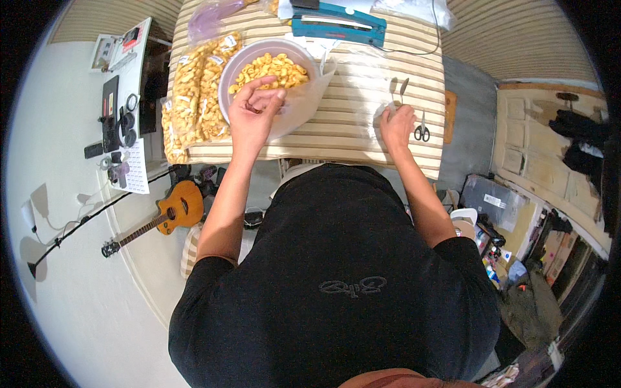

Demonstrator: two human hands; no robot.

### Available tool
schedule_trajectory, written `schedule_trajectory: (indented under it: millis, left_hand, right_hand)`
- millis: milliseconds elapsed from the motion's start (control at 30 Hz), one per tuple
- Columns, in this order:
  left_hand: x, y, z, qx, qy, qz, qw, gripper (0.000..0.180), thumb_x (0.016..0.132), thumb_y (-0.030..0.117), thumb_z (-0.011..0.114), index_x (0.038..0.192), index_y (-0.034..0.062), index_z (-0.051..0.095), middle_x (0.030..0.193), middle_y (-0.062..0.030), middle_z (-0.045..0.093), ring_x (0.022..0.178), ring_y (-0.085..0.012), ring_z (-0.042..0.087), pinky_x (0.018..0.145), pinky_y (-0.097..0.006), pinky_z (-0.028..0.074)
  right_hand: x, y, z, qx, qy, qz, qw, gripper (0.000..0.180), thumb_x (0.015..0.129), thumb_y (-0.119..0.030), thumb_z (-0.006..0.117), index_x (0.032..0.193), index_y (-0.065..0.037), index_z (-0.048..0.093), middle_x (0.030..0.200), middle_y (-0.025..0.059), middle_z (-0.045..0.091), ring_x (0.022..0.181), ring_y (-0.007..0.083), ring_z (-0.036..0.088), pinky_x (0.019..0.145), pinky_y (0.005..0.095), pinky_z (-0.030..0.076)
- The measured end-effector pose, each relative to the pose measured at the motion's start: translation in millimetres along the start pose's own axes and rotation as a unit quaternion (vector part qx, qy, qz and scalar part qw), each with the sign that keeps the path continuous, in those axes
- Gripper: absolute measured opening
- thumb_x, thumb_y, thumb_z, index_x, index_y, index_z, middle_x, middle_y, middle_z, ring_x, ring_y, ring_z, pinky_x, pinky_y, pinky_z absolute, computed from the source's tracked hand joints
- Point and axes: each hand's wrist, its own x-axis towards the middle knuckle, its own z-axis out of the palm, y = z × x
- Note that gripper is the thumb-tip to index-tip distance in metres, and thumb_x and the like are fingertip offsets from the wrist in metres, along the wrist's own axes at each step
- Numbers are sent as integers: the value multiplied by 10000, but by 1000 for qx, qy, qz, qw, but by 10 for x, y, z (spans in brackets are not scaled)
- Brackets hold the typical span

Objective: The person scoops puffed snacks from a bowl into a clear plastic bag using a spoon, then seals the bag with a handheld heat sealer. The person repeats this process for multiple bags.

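Observation:
My left hand (254, 116) is over the near side of a pale round tub (223, 90) of curved yellow snack pieces (272, 70). Its fingers are curled with the thumb up, gripping what looks like the edge of a clear plastic bag (304, 107) that spreads to the right. Farther right, my right hand (398, 125) is closed at the tabletop around the lower end of a spoon (403, 88), whose narrow head points away from me. Black-handled scissors (422, 132) lie just right of that hand.
Filled snack bags (200, 90) are piled left of the tub. At the far edge sit a teal bag sealer (339, 26) with a cord and a purple plastic bag (210, 19). The striped cloth (349, 139) covers the table. A guitar (178, 207) stands below left.

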Motion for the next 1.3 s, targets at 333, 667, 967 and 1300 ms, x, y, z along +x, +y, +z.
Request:
schedule_trajectory:
  millis: [333,667,967,1300]
  left_hand:
    - [-2,206,6,44,-25,-2,999,478,914,69,949,1339,-7,744,977,-137,855,851,-133,798,761,-281,646]
    - [116,121,-539,-14,-130,-57,990,611,913,160,974,1453,46,711,909,-27,768,867,-108,755,782,-278,622]
    - [319,64,-1321,180,-182,-17,966,555,890,135,928,1413,104,745,943,-27,727,844,-110,705,787,-309,596]
    - [323,-58,-1370,157,-166,52,972,477,823,92,852,1238,109,619,1075,-96,722,859,-231,713,783,-371,611]
  right_hand:
    - [-109,-2095,-1221,375,-253,-62,890,443,950,-227,940,1091,17,598,1013,119,715,902,187,725,774,343,622]
    - [-262,-2636,-1042,521,-321,52,789,260,1069,-13,766,1200,40,547,1074,113,726,1084,224,800,867,329,700]
    - [-500,-2669,-803,501,-318,61,802,219,1057,15,740,1155,25,544,953,73,724,903,196,816,789,327,676]
    - [-581,-3067,-732,449,-215,87,863,348,996,-17,789,1055,-34,447,1128,109,657,1037,198,735,787,337,634]
